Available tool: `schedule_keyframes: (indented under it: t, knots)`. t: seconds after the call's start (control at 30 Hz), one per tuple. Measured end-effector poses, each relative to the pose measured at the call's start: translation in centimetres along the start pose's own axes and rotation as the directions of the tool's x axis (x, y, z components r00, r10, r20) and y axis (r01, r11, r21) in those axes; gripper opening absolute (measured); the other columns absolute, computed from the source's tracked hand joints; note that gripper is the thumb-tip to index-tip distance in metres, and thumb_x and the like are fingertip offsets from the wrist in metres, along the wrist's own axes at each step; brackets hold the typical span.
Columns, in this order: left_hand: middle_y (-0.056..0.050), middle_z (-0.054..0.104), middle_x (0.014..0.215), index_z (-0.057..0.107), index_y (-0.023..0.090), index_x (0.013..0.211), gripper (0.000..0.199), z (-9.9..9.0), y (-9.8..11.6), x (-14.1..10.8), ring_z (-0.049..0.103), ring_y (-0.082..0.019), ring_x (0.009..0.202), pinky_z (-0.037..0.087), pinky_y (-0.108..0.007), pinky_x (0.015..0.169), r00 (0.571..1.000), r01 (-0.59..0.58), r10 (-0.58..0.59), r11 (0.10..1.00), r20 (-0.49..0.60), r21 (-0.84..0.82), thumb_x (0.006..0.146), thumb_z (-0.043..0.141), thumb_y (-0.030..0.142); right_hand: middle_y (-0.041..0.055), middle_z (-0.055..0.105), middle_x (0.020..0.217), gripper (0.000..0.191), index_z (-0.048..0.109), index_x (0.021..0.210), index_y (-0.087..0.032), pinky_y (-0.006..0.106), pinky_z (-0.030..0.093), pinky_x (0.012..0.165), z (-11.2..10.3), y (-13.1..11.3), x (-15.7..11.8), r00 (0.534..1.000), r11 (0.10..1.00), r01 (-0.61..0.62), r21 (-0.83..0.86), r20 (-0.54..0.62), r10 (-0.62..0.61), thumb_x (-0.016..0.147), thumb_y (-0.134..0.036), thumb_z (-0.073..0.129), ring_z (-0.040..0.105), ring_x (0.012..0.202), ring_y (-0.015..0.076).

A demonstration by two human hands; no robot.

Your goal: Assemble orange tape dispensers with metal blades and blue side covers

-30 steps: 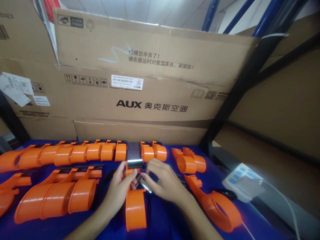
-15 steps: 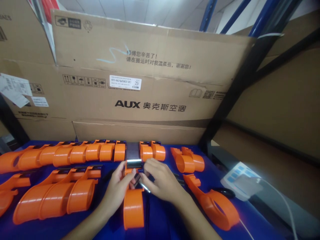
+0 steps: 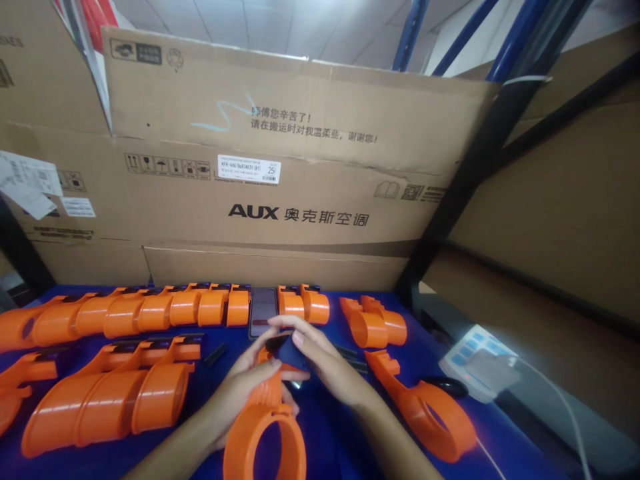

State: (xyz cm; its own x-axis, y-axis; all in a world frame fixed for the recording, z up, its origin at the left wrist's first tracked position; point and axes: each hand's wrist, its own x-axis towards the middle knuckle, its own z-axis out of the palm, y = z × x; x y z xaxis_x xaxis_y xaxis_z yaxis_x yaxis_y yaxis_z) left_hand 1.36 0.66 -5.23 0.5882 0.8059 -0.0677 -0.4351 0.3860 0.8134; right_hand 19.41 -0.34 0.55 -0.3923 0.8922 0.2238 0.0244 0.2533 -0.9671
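An orange tape dispenser point(image 3: 265, 440) is held at its upper end by my left hand point(image 3: 245, 377), its round ring hanging toward the front edge of the view. My right hand point(image 3: 317, 357) is closed round the dark blue part point(image 3: 291, 353) at the dispenser's top, with the thumb on it. Both hands meet there, and the fingers hide most of that end. Just beyond the hands lies a dark phone-like slab point(image 3: 263, 308) among the dispensers at the back.
Orange dispensers point(image 3: 123, 315) form a back row, with several more point(image 3: 107, 400) at the front left. At right lie an orange dispenser point(image 3: 440, 420), a white power strip point(image 3: 477, 363) and its cable. Cardboard point(image 3: 300, 160) stands behind.
The dispenser has turned, so its ring now opens toward me and sits lower. The toothed metal edge is no longer visible. My right hand has moved over the dark blue part.
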Motion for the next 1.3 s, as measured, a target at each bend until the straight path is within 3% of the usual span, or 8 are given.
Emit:
schedule_keyframes:
  t: [0.2, 0.43, 0.6, 0.73, 0.83, 0.93, 1.07, 1.3]
  knots:
    - [-0.016, 0.077, 0.109, 0.058, 0.017, 0.138, 0.065, 1.3, 0.4, -0.8, 0.077, -0.029, 0.092, 0.059, -0.04, 0.087, 0.993, -0.115, 0.119, 0.982, -0.021, 0.151, 0.08, 0.084, 0.028, -0.0016, 0.06, 0.083, 0.038, 0.056, 0.124, -0.025, 0.028, 0.047, 0.071, 0.3, 0.9, 0.4, 0.991, 0.996, -0.025, -0.088, -0.134, 0.013, 0.096, -0.051, 0.061, 0.057, 0.074, 0.0157]
    - [-0.014, 0.076, 0.118, 0.072, 0.016, 0.124, 0.044, 1.7, 1.5, -0.5, 0.071, -0.031, 0.11, 0.051, -0.044, 0.103, 0.967, -0.217, 0.238, 0.955, -0.088, 0.201, 0.087, 0.076, 0.038, -0.0018, 0.059, 0.084, 0.037, 0.05, 0.119, -0.025, 0.024, 0.044, 0.054, 1.1, 1.2, 0.6, 0.994, 0.994, -0.07, -0.086, -0.088, 0.062, 0.097, -0.054, 0.058, 0.05, 0.06, 0.0124]
    - [-0.015, 0.077, 0.116, 0.074, 0.016, 0.12, 0.044, 1.7, 1.5, -0.7, 0.074, -0.031, 0.101, 0.058, -0.04, 0.088, 0.972, -0.204, 0.22, 0.964, -0.08, 0.171, 0.083, 0.079, 0.039, -0.0029, 0.057, 0.079, 0.039, 0.053, 0.117, -0.024, 0.025, 0.044, 0.058, 0.9, 1.4, 0.6, 0.993, 0.99, -0.041, -0.133, -0.113, 0.026, 0.097, -0.056, 0.057, 0.051, 0.061, 0.013]
    - [-0.017, 0.08, 0.096, 0.073, 0.01, 0.112, 0.051, 1.1, 1.9, -1.0, 0.076, -0.027, 0.071, 0.059, -0.034, 0.062, 0.977, -0.081, 0.073, 0.996, -0.2, -0.029, 0.084, 0.073, 0.052, 0.0027, 0.063, 0.082, 0.044, 0.06, 0.112, -0.02, 0.031, 0.048, 0.069, -0.1, 1.5, 0.9, 0.985, 0.962, 0.001, -0.272, -0.166, -0.048, 0.108, -0.051, 0.029, 0.059, 0.073, 0.0176]
    - [-0.019, 0.08, 0.089, 0.074, 0.007, 0.108, 0.059, 0.2, 2.4, -1.0, 0.075, -0.029, 0.069, 0.057, -0.034, 0.058, 0.983, -0.012, -0.015, 0.989, -0.184, -0.147, 0.087, 0.063, 0.062, 0.0031, 0.064, 0.081, 0.026, 0.061, 0.084, -0.02, 0.033, 0.045, 0.076, -1.2, 1.0, 0.4, 0.996, 0.796, 0.006, -0.606, -0.069, -0.06, 0.102, -0.035, 0.05, 0.058, 0.08, 0.0194]
    - [-0.018, 0.08, 0.089, 0.075, 0.009, 0.109, 0.057, -0.3, 2.5, -0.7, 0.075, -0.029, 0.071, 0.057, -0.034, 0.062, 0.986, -0.019, -0.012, 0.982, -0.164, -0.189, 0.088, 0.062, 0.061, 0.0014, 0.062, 0.08, 0.009, 0.064, 0.079, -0.021, 0.034, 0.044, 0.079, -2.2, 0.4, -0.6, 0.99, 0.646, 0.109, -0.756, 0.14, -0.004, 0.085, -0.018, 0.068, 0.056, 0.082, 0.02]
    - [-0.015, 0.08, 0.089, 0.076, 0.009, 0.105, 0.052, -0.3, 1.8, -0.6, 0.074, -0.023, 0.07, 0.056, -0.031, 0.068, 0.986, 0.004, -0.042, 0.974, -0.162, -0.226, 0.088, 0.064, 0.057, 0.0008, 0.065, 0.092, 0.028, 0.072, 0.091, -0.025, 0.04, 0.045, 0.091, -2.8, 0.5, -1.6, 0.944, 0.653, 0.161, -0.74, 0.308, 0.116, 0.072, -0.004, 0.07, 0.059, 0.087, 0.0203]
    - [-0.016, 0.08, 0.089, 0.077, 0.011, 0.104, 0.053, -0.2, 1.4, -0.7, 0.073, -0.023, 0.069, 0.055, -0.03, 0.066, 0.986, 0.059, -0.092, 0.974, -0.141, -0.218, 0.085, 0.066, 0.059, 0.0011, 0.066, 0.09, 0.027, 0.075, 0.083, -0.025, 0.042, 0.045, 0.093, -2.4, 1.5, -1.2, 0.936, 0.667, 0.186, -0.721, 0.337, 0.103, 0.072, -0.001, 0.069, 0.061, 0.088, 0.0205]
